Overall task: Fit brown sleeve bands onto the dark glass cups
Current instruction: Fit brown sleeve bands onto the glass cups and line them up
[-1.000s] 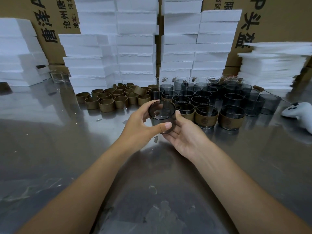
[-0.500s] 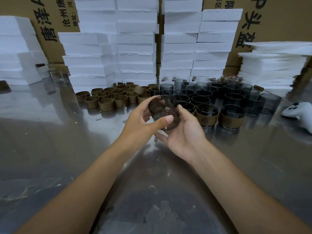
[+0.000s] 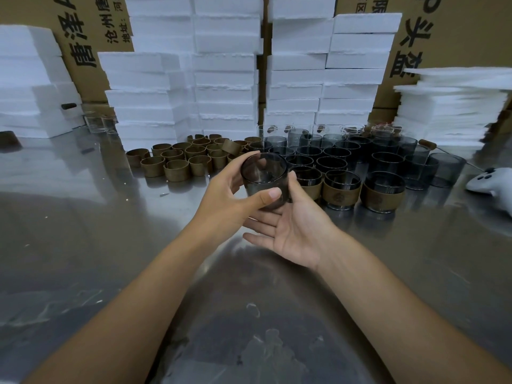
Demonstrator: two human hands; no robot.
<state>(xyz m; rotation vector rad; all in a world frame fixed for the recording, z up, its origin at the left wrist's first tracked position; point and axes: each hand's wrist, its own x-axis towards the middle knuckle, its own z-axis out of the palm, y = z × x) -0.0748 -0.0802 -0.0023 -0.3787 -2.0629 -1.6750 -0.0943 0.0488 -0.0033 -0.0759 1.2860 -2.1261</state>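
My left hand (image 3: 230, 200) grips a bare dark glass cup (image 3: 263, 176) above the table, thumb across its near side and fingers behind. My right hand (image 3: 293, 228) lies palm up under and beside the cup, its thumb against the cup's right wall and its fingers straight. Several loose brown sleeve bands (image 3: 177, 162) stand in a cluster on the table to the left. Several bare dark cups (image 3: 332, 156) stand behind, and three cups wearing brown bands (image 3: 342, 189) stand in the front row to the right.
The steel table (image 3: 83, 231) is shiny. Stacks of white foam blocks (image 3: 227, 79) and cardboard boxes (image 3: 457, 29) line the back. A white controller (image 3: 490, 184) lies at the right edge. Thin foam sheets (image 3: 448, 106) are piled at the right rear.
The cup has been lifted a little and tilted upright in my left hand. My right hand's fingers have straightened and dropped from around the cup to below it.
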